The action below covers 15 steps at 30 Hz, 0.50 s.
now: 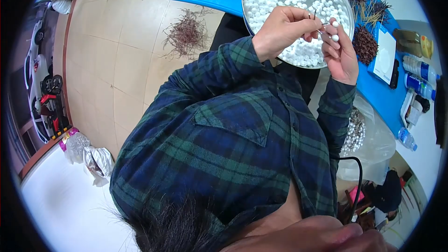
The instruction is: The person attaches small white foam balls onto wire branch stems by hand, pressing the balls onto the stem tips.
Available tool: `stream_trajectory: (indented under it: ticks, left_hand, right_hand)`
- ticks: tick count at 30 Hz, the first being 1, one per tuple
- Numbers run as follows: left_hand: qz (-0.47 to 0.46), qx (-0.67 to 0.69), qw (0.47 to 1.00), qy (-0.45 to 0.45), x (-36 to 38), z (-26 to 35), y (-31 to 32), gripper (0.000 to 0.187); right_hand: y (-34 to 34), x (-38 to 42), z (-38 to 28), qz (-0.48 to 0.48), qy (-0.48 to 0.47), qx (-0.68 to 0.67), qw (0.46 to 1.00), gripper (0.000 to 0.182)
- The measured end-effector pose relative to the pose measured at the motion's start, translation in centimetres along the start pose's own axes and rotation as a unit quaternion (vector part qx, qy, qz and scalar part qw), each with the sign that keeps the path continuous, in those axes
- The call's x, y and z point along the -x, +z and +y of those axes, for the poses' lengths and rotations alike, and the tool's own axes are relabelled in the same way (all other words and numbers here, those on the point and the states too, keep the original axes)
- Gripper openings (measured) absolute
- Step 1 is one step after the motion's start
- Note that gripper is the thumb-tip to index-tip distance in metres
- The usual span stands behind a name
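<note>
Overhead, left hand (282, 30) and right hand (339, 50), fingertips pinched together.

A: What does the person wear?
B: A plaid flannel shirt (224, 149) in dark blue and green, with thin pale lines crossing the checks.
A: Details?
B: One flapped chest pocket (238, 119), pointed at the centre. Long sleeves with buttoned cuffs (338, 95) reach both wrists. Dark hair (172, 226) shows at the lower edge.

hands (310, 37) pinching thin twig (313, 16), white balls (334, 30)
</note>
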<state>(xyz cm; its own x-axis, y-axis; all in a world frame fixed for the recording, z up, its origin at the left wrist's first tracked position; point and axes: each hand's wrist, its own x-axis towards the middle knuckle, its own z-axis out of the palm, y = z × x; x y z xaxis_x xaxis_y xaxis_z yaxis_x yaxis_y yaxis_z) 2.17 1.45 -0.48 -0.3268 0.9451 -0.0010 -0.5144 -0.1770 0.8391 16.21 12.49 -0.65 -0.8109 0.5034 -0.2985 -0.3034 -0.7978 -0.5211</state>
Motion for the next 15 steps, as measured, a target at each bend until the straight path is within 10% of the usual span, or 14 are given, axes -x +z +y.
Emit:
stream_trajectory:
  ticks: [15]
  left_hand:
    - [0.022, -0.048, 0.998, -0.028, 0.4, 0.9, 0.6, 0.011]
  right_hand:
    - [-0.4, 0.1, 0.1, -0.172, 0.033, -0.206, 0.963, 0.020]
